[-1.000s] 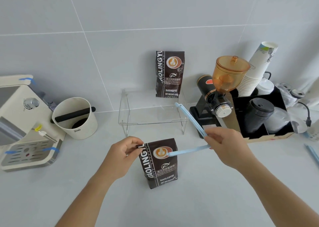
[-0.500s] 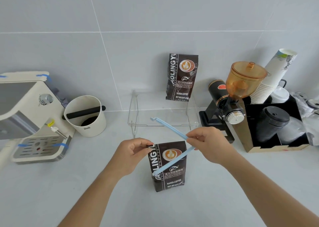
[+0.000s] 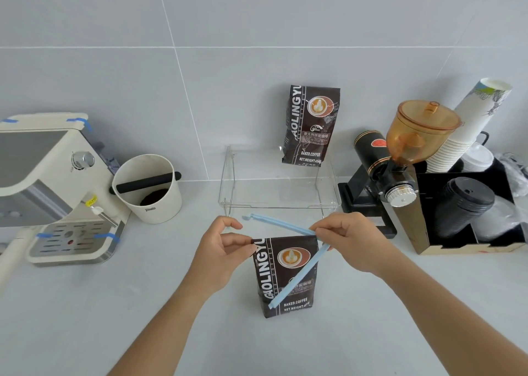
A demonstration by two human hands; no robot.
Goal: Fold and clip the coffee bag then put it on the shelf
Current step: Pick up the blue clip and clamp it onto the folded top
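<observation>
A dark brown coffee bag (image 3: 285,278) stands upright on the grey counter, its top folded down. My left hand (image 3: 225,250) pinches the bag's folded top left corner. My right hand (image 3: 347,240) holds the hinge end of an open light-blue bag clip (image 3: 297,275) at the bag's top right corner. One clip arm runs behind the bag's top edge toward the left, the other hangs diagonally across the bag's front. Behind stands a clear acrylic shelf (image 3: 248,204) carrying a second coffee bag (image 3: 311,124) on its back right.
A cream espresso machine (image 3: 45,187) and a white knock box (image 3: 148,188) stand at the left. At the right are a coffee grinder (image 3: 400,158), a stack of paper cups (image 3: 468,124) and a black organiser (image 3: 471,213) with lids.
My right hand has brought the open clip down to the bag's top right corner; one arm now lies behind the fold, the other across the front. My left hand keeps its pinch.
</observation>
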